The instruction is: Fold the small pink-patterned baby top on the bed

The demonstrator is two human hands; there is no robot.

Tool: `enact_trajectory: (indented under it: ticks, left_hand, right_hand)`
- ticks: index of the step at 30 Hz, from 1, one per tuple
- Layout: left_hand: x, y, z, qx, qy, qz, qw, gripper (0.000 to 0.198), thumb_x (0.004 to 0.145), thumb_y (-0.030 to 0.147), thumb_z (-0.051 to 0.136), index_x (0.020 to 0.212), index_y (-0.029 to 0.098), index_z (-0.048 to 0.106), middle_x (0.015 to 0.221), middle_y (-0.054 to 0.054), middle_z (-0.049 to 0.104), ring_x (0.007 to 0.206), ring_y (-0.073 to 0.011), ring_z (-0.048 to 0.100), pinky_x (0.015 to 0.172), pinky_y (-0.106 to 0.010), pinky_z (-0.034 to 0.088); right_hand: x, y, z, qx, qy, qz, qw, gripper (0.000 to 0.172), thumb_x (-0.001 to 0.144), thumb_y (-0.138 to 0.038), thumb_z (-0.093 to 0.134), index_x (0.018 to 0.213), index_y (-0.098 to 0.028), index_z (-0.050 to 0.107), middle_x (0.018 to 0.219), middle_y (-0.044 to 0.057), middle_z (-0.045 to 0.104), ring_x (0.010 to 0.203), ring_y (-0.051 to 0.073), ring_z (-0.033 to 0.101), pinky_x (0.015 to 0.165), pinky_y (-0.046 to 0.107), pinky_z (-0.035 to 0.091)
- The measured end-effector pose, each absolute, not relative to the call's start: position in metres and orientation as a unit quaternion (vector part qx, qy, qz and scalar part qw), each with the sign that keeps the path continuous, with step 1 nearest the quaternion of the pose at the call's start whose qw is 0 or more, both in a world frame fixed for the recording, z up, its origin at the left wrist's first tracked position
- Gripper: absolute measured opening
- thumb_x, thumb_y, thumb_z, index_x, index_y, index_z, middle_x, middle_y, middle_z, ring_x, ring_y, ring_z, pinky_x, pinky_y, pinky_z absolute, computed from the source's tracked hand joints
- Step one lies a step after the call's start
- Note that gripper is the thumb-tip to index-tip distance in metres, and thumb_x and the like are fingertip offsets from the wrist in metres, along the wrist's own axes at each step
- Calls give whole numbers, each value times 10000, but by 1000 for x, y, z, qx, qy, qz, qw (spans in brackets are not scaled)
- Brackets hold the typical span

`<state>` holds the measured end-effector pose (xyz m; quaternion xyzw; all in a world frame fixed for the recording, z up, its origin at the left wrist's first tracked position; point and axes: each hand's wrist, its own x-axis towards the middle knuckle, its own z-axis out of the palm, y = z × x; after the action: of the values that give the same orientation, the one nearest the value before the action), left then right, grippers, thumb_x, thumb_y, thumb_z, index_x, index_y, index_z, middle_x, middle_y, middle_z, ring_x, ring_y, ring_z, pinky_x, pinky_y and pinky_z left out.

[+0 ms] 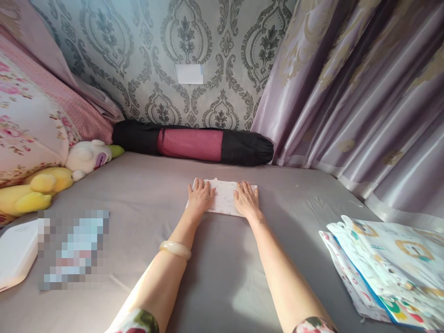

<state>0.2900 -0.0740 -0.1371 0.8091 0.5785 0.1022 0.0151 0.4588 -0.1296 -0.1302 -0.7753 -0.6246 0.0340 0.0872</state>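
A white folded cloth (224, 196) with a faint print lies flat on the grey sheet (222, 259), forming a wide rectangle. My left hand (201, 196) rests palm down on its left end, fingers spread. On its right end lies my right hand (247, 198), also palm down with the fingers stretched out. Between the two hands the middle of the cloth shows. Neither hand grips anything; the palms hide the ends of the cloth in part.
A black and pink rolled bag (190, 144) lies along the wall. Printed folded cloths (391, 268) are stacked at the right, below purple curtains (329, 83). Plush toys (41, 187), a white object (17, 252) and a blurred-out item (78, 249) lie at the left.
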Motion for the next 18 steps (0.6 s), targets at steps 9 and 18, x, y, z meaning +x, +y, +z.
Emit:
enact_trajectory:
  ticks: [9,18]
  left_hand:
    - [308,-84,-137,853,515,77,39,528,1034,350,237,1482,171,452,1593,-112,390,1479,-301,321,1193,-567,236]
    - [305,-83,-135,854,512,79,41,502,1035,354,261,1469,201,460,1586,-98,404,1474,-287,329,1190,-549,248]
  right_hand:
    - [427,-125,-139,-698,-706,27,116,541,1021,-254,255,1537,-170,394,1606,46,332,1500,240,242,1227,513,154]
    - [430,-126,-137,-700,-706,32,104,540,1027,-268,252,1545,-179,377,1609,50,329,1500,238,238,1227,504,160]
